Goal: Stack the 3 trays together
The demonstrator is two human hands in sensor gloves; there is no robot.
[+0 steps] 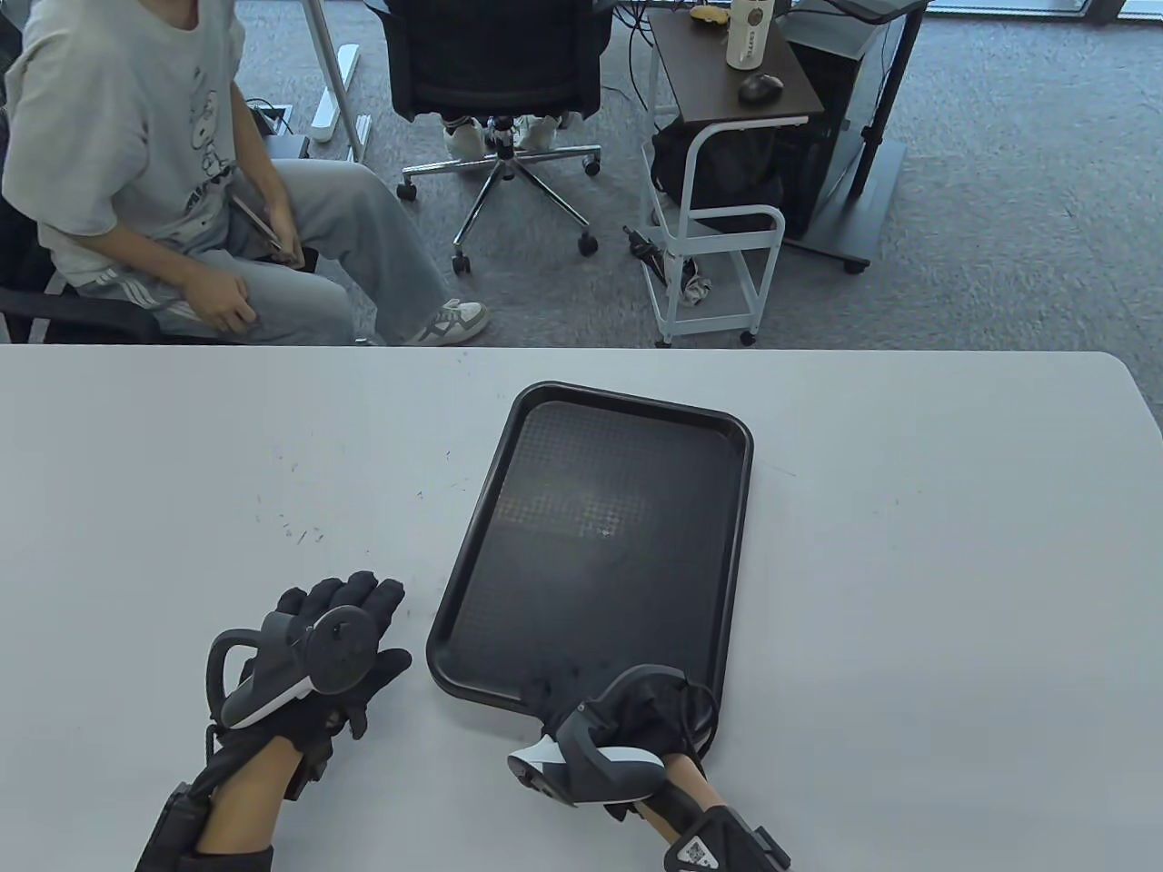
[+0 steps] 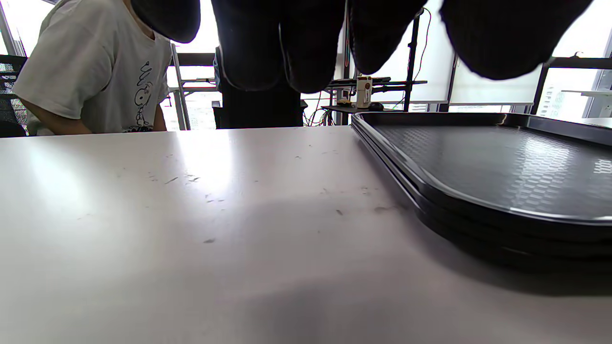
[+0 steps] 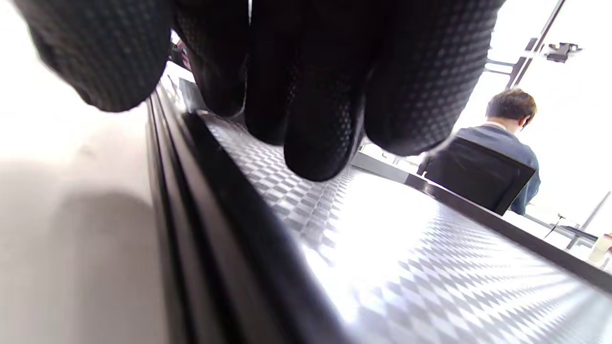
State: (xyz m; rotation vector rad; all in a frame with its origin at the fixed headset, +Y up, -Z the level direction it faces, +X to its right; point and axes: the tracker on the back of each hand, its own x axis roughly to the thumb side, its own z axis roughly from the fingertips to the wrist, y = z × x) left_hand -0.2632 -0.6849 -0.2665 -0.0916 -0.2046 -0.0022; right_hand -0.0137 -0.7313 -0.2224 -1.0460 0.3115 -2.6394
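Black trays (image 1: pixel 600 536) lie nested in one stack in the middle of the white table (image 1: pixel 909 590). In the left wrist view the stack (image 2: pixel 478 162) shows several rims one on another. My left hand (image 1: pixel 336 636) rests flat on the table just left of the stack's near corner, fingers (image 2: pixel 296 48) spread, holding nothing. My right hand (image 1: pixel 636 704) is over the stack's near right corner. In the right wrist view its fingers (image 3: pixel 320 95) hang over the top tray (image 3: pixel 406 248) and the thumb (image 3: pixel 95 52) sits on the table side of the rim, not clamped on it.
A seated person in a grey shirt (image 1: pixel 136 182) is beyond the table's far edge at the left. An office chair (image 1: pixel 495 73) and a white cart (image 1: pixel 718 227) stand on the carpet behind. Bare table lies to the right of the stack.
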